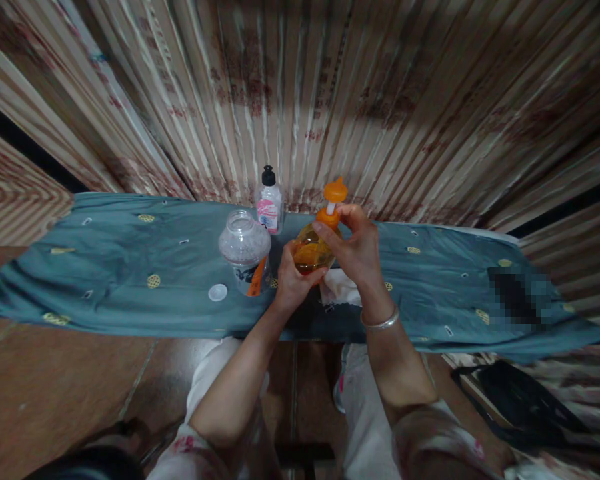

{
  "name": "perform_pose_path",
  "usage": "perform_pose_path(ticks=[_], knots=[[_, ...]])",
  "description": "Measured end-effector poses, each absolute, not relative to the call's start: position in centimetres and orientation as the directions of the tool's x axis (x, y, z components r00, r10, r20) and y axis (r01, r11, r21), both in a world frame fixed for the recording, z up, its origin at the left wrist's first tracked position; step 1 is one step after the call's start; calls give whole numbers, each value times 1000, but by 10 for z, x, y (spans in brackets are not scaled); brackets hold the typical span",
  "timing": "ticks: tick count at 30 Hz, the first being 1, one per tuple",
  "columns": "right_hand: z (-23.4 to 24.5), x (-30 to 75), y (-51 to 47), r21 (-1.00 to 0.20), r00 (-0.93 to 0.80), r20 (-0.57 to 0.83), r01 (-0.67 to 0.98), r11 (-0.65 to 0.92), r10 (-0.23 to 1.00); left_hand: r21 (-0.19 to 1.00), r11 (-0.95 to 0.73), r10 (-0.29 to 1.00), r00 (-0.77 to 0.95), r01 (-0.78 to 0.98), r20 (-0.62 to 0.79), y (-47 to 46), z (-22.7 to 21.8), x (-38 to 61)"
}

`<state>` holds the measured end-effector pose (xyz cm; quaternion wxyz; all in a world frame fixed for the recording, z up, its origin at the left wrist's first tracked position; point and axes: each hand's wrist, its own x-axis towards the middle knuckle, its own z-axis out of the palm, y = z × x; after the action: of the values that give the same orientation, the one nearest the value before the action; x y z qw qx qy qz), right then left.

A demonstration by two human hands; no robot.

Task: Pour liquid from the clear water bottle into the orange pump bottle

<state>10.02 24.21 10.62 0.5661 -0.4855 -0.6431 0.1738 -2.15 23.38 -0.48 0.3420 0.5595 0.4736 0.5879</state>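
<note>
Between my hands is a pump bottle (312,249) of amber liquid with an orange pump top (335,191), tilted slightly to the right. My left hand (294,281) wraps around its lower body. My right hand (356,245) has its thumb and fingers closed around the orange collar at the neck. Beneath the right wrist lies a crumpled white cloth or tissue (341,288). Left of the bottle stands a clear plastic container (244,250) with an uncovered mouth and an orange and black label. A small white round lid (217,293) lies beside it.
Behind the clear container stands a clear bottle (269,208) with a black cap and pink label. A green patterned cloth (120,267) covers the narrow table. A pleated curtain (290,100) hangs along the back edge. A black bag (525,400) sits low at the right.
</note>
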Motion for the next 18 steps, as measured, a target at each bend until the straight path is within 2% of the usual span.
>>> perform_pose_path(ticks=[5,11,18], knots=[[112,102,236,-743,2,568,431,511,823,940,-321,934,-125,116,334,233,-4,-22],[113,102,238,-710,87,604,511,485,792,939,-318,933,-133,129,334,233,-1,-21],[129,107,237,-695,32,615,493,523,788,939,-317,934,-127,136,334,234,-2,-20]])
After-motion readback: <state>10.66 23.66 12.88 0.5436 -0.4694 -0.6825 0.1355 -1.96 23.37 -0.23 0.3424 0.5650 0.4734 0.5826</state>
